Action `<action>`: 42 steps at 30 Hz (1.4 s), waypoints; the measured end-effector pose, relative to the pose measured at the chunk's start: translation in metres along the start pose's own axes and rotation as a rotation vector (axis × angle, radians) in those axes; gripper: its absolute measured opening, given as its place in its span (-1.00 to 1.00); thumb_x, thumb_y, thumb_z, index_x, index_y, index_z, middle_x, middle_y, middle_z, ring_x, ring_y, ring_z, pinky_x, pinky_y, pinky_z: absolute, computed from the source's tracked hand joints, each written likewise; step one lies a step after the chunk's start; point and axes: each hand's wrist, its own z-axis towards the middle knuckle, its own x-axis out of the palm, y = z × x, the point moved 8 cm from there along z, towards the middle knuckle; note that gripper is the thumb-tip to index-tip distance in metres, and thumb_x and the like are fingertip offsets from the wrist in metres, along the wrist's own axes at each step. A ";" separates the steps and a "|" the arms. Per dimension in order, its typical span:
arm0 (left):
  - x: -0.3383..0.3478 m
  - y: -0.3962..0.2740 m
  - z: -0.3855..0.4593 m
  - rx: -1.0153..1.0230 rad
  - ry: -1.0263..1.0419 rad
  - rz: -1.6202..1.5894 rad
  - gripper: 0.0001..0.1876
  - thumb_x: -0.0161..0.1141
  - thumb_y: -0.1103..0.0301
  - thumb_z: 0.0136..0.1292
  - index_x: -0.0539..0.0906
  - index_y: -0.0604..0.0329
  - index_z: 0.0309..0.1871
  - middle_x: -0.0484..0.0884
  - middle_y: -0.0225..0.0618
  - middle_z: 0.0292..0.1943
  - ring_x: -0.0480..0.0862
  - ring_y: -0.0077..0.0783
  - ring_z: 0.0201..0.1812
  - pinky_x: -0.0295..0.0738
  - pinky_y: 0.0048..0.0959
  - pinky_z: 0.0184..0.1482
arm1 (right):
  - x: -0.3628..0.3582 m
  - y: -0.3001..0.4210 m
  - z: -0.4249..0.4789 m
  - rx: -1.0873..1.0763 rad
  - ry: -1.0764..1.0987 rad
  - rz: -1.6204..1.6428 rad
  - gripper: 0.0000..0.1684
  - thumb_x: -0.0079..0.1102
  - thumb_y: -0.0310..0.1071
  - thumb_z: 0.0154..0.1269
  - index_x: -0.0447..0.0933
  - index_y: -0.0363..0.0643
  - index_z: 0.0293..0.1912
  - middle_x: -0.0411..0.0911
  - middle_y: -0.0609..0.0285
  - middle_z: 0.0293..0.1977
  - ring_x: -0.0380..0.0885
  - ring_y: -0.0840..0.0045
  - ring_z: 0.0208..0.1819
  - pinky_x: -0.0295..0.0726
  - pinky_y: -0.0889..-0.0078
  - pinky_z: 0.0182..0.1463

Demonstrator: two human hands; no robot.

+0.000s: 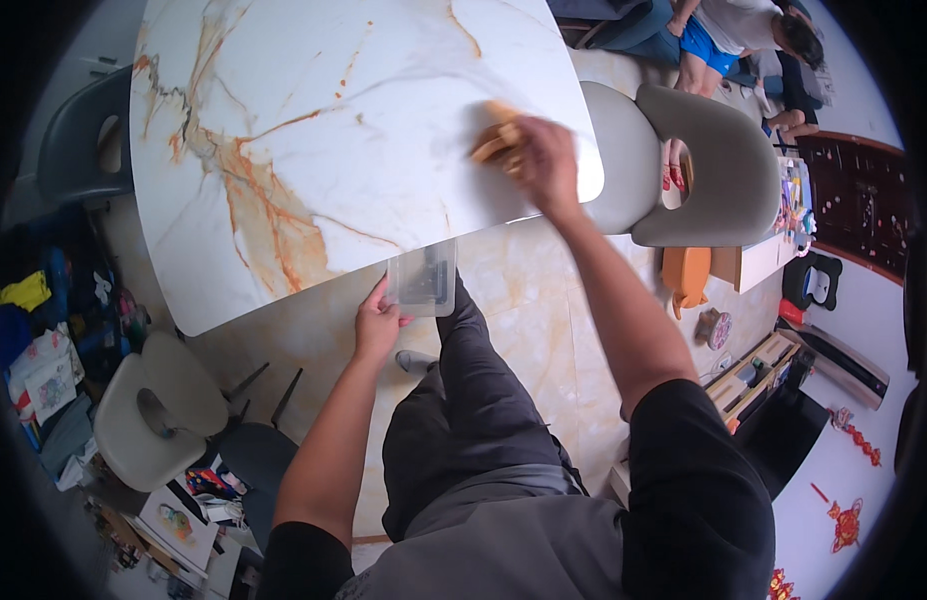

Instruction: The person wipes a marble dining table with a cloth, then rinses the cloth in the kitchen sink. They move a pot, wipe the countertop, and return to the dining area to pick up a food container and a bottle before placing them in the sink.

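My left hand (378,319) grips the side of a clear plastic container (422,281) at the table's near edge. Part of the container's far end is hidden by the tabletop. Above the near right part of the white marble-patterned table (388,172), my right hand (547,161) has its fingers around a brown and orange object (501,144). Motion blur hides what exactly that object is, and whether it touches the surface cannot be told.
A grey chair (707,169) stands at the table's right side, a dark chair (80,135) at the left. A beige chair (159,412) is at lower left, near bags (50,371). People (733,30) sit at upper right. An orange stool (686,271) stands on the floor.
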 end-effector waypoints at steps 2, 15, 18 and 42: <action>0.005 0.000 -0.003 0.006 0.016 -0.020 -0.26 -0.02 0.72 0.40 0.30 -0.03 0.63 0.57 0.07 0.31 0.75 -0.43 -0.24 0.75 -0.48 -0.15 | -0.017 -0.036 -0.013 -0.014 0.043 -0.347 -0.50 0.21 -0.33 0.45 0.54 -0.21 0.33 0.54 -0.03 0.29 0.44 0.05 0.31 0.38 0.02 0.43; -0.017 -0.008 -0.015 -0.017 -0.084 0.002 -0.26 -0.03 0.74 0.39 0.31 0.00 0.63 0.58 0.00 0.24 0.76 -0.40 -0.27 0.74 -0.49 -0.17 | 0.139 0.182 -0.053 -0.330 0.355 0.331 -0.33 0.36 -0.44 0.09 0.57 -0.14 0.26 0.62 0.06 0.15 0.55 0.14 0.23 0.44 0.11 0.40; -0.041 0.008 -0.012 -0.017 -0.182 -0.013 -0.27 -0.03 0.74 0.39 0.32 0.00 0.62 0.58 -0.02 0.25 0.75 -0.41 -0.28 0.74 -0.49 -0.19 | 0.096 0.134 -0.012 -0.254 0.177 0.341 -0.39 0.37 -0.51 0.07 0.60 -0.12 0.19 0.65 0.07 0.04 0.59 0.18 0.10 0.52 0.14 0.26; -0.166 0.029 -0.067 0.120 -0.319 -0.234 -0.25 -0.05 0.72 0.31 0.37 0.00 0.60 0.52 0.26 0.36 0.82 -0.35 -0.31 0.77 -0.44 -0.22 | 0.160 0.215 0.031 -0.346 0.244 0.425 -0.57 0.09 -0.65 0.30 0.59 -0.28 0.15 0.65 -0.03 0.01 0.63 0.16 0.07 0.60 0.23 0.19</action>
